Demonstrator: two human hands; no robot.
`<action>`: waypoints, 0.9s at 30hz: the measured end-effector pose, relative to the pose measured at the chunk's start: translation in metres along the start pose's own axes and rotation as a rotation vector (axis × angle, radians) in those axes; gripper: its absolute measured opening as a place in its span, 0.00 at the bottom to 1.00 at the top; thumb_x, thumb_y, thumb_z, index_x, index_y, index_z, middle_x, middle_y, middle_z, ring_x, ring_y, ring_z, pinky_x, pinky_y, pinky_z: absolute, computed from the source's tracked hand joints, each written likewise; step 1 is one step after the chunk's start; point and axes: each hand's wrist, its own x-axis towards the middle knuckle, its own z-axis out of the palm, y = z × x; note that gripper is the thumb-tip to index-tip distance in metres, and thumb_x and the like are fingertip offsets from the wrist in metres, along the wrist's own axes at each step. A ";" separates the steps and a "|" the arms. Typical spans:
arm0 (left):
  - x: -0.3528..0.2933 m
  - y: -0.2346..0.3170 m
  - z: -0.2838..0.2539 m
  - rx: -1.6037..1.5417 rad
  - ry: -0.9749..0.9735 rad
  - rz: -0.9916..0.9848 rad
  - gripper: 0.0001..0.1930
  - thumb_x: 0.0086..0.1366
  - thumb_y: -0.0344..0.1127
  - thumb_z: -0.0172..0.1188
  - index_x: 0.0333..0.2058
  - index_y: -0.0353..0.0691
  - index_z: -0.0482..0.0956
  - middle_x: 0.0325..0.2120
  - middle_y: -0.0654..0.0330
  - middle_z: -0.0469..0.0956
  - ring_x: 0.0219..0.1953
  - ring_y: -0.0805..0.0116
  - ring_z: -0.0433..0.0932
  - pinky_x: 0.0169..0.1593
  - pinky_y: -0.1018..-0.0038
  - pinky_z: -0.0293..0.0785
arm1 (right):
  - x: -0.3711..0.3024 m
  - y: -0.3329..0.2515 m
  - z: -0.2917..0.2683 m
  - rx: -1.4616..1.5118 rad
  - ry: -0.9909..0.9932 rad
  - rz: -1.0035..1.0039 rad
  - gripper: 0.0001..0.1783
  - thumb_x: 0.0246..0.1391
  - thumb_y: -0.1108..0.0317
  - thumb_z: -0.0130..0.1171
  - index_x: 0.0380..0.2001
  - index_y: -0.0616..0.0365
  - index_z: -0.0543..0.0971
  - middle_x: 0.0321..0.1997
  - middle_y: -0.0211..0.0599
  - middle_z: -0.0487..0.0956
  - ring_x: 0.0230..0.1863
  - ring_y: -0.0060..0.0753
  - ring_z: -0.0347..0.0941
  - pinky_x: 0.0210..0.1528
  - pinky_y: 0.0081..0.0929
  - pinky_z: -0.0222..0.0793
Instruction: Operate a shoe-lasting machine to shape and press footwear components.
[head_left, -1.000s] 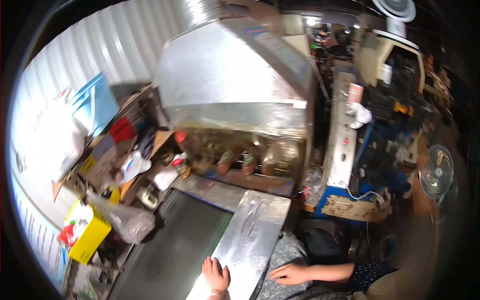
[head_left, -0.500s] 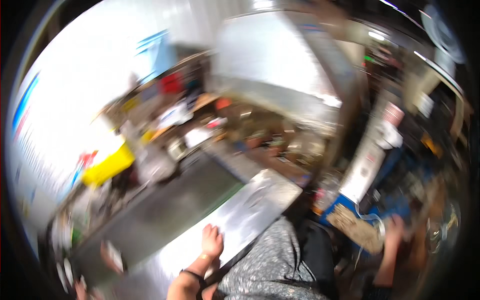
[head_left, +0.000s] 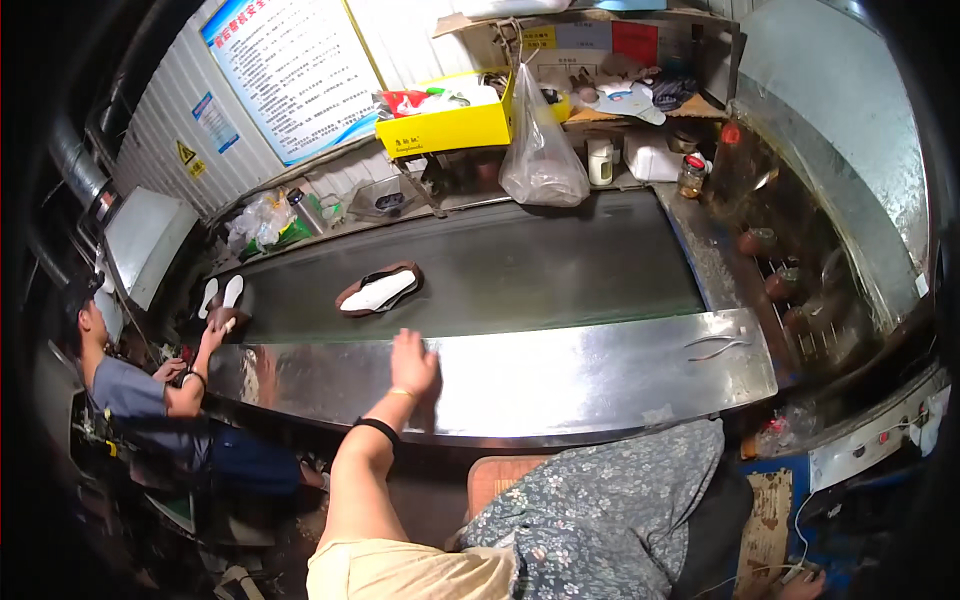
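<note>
My left hand reaches over the shiny metal ledge, fingers stretched out, with nothing in it. Just beyond its fingertips, a brown shoe piece with a white sole-shaped insert lies on the dark conveyor belt. At the lower right edge, my right hand shows only in part, beside a thin white cord. A small white piece is at its fingers; whether they grip it is unclear.
At the left, a seated co-worker touches brown shoe pieces with white inserts. Metal pliers lie on the ledge's right end. A yellow box and a plastic bag stand behind the belt. Brown items sit on a rack at right.
My view has swung left and steadied, bringing the belt and the co-worker further into the picture. My left hand stays over the ledge; my right is now nearer the lower edge.
</note>
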 end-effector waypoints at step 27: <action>0.256 -0.029 -0.018 0.610 -0.211 0.488 0.14 0.67 0.43 0.53 0.31 0.42 0.82 0.28 0.49 0.84 0.34 0.49 0.84 0.40 0.56 0.79 | -0.080 -0.096 -0.123 -0.139 -0.717 0.000 0.25 0.61 0.65 0.59 0.61 0.54 0.72 0.57 0.47 0.76 0.56 0.50 0.73 0.61 0.43 0.68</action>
